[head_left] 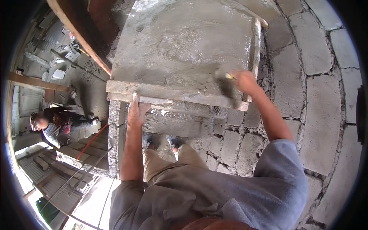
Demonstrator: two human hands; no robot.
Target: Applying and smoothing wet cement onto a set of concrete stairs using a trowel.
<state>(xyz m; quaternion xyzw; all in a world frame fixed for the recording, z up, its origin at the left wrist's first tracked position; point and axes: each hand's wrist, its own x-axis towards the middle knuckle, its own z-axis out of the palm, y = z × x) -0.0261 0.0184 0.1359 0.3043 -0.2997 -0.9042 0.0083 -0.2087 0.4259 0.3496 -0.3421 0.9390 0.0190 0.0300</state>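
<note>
A slab of wet grey concrete lies in front of me, framed by wooden boards along its edges. My right hand is closed round a tool with a pale yellow handle at the slab's near right corner. The tool's working end is smeared by motion against the wet surface, so its kind does not show. My left hand grips the near edge board at its left part, thumb up against the wood. A thin pale strip runs right from beside that hand, under the board.
Block wall curves along the right. A long timber slants down at the far left. On a lower level at the left, another person is near stacked blocks and a red bar. My feet are below the slab.
</note>
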